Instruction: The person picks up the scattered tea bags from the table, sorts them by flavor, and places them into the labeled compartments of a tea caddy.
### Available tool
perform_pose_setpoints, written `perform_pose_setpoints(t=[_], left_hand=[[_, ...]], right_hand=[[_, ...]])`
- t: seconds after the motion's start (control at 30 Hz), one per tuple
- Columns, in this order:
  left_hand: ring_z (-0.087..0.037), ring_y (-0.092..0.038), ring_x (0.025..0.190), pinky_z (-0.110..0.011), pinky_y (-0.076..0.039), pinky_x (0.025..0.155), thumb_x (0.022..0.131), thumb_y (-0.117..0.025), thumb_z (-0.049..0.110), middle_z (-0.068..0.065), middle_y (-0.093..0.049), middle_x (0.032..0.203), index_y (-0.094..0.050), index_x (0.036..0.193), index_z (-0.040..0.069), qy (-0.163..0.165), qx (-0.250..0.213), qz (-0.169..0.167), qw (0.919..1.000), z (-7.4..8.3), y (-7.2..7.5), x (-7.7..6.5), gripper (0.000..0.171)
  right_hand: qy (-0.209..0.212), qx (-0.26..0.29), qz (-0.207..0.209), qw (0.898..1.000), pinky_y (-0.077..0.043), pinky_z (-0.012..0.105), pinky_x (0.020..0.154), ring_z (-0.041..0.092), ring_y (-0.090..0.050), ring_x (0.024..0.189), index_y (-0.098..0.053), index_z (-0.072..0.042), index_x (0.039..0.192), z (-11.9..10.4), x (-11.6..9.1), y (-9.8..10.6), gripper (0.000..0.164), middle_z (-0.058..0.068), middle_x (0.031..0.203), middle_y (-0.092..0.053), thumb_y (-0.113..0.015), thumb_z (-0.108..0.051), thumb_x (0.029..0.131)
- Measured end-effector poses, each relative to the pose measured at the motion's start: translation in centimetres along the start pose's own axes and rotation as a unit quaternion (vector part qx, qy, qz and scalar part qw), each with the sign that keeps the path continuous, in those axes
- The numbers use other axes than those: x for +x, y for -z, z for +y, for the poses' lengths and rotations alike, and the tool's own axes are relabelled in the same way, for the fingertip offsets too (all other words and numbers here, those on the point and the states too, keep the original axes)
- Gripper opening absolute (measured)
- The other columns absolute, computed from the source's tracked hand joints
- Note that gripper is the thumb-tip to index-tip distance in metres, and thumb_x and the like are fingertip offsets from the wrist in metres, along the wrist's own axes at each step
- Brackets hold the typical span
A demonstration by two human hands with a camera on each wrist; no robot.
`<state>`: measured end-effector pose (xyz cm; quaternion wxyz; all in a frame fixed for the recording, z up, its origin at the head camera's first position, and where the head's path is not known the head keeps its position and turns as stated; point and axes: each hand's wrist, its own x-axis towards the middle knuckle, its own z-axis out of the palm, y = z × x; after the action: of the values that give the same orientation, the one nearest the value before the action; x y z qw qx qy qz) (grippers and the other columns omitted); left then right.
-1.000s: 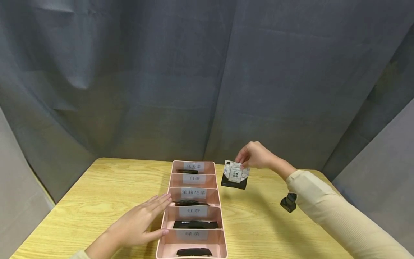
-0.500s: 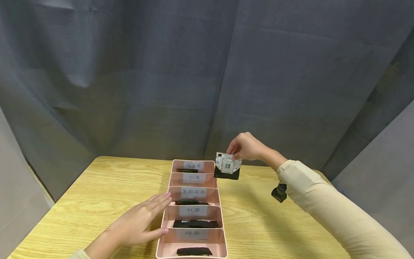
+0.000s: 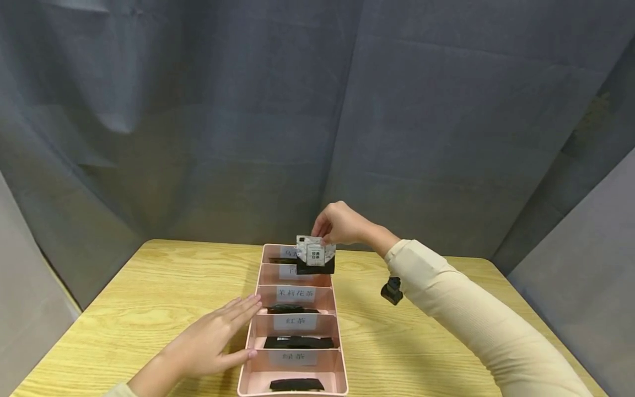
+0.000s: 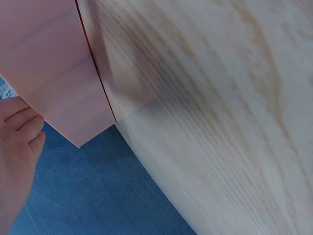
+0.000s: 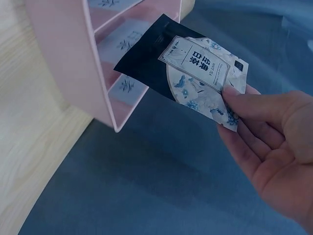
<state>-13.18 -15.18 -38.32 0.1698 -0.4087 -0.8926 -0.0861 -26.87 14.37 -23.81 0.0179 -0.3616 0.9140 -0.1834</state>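
My right hand pinches a tea sachet by its top edge, thumb in front. This sachet is black below and floral white above, with a label reading 经典白茶. It hangs above the far end of a pink divided box, in front of the 乌龙茶 and 白茶 labels, partly covering them. In the right wrist view the sachet tilts beside the box's open side. My left hand rests against the box's left rim, fingers extended and thumb on the edge nearer me.
Black sachets lie in several compartments, including the 茉莉花茶 sachet, the 红茶 sachet and the 绿茶 sachet. Beneath is a wooden table, with a grey curtain behind it. A black device hangs at the right wrist.
My right hand has carried the sachet leftward, from the right of the box to above its far compartments. The left hand has stayed at the box's left rim.
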Motion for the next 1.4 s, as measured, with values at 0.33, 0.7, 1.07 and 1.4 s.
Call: perform_pose_setpoints(t=[0.33, 0.7, 1.07, 1.4], left_hand=[[-0.029, -0.047, 0.136, -0.043, -0.046, 0.108, 0.091, -0.056, 0.052, -0.014, -0.046, 0.149, -0.045, 0.143, 0.005, 0.010, -0.006, -0.005, 0.9999, -0.2, -0.1, 0.1, 0.071], [-0.029, -0.048, 0.135, -0.043, -0.046, 0.108, 0.090, -0.058, 0.050, -0.015, -0.048, 0.147, -0.047, 0.141, 0.003, 0.005, -0.003, -0.003, 1.0000, -0.4, -0.3, 0.2, 0.070], [-0.028, -0.050, 0.134, -0.042, -0.047, 0.107, 0.092, -0.055, 0.052, -0.014, -0.050, 0.145, -0.048, 0.140, 0.004, 0.004, 0.001, 0.002, 1.0000, -0.3, -0.2, 0.0, 0.068], [-0.028, -0.048, 0.135, -0.043, -0.046, 0.108, 0.091, -0.057, 0.052, -0.014, -0.048, 0.147, -0.047, 0.141, 0.004, 0.010, -0.006, -0.003, 0.9999, -0.2, -0.3, 0.0, 0.070]], right_hand=[[0.010, -0.022, -0.023, 0.999, -0.059, 0.020, 0.068, 0.014, -0.071, 0.077, -0.077, -0.006, 0.087, -1.3, 3.2, -2.2, 0.016, 0.007, 0.085, -0.076, -0.078, 0.002, 0.074], [-0.004, -0.025, -0.048, 0.999, -0.059, 0.020, 0.069, 0.012, -0.070, 0.078, -0.077, -0.007, 0.087, -3.4, 5.1, -4.4, 0.017, 0.006, 0.087, -0.075, -0.078, 0.003, 0.074], [-0.004, -0.019, -0.080, 0.997, -0.059, 0.019, 0.066, 0.011, -0.068, 0.074, -0.077, -0.006, 0.087, -3.9, 5.1, -6.6, 0.018, 0.007, 0.086, -0.075, -0.077, 0.007, 0.073], [0.016, -0.018, -0.102, 0.995, -0.058, 0.018, 0.065, 0.010, -0.069, 0.072, -0.076, -0.005, 0.088, -3.0, 4.3, -7.2, 0.020, 0.007, 0.085, -0.075, -0.073, 0.009, 0.075]])
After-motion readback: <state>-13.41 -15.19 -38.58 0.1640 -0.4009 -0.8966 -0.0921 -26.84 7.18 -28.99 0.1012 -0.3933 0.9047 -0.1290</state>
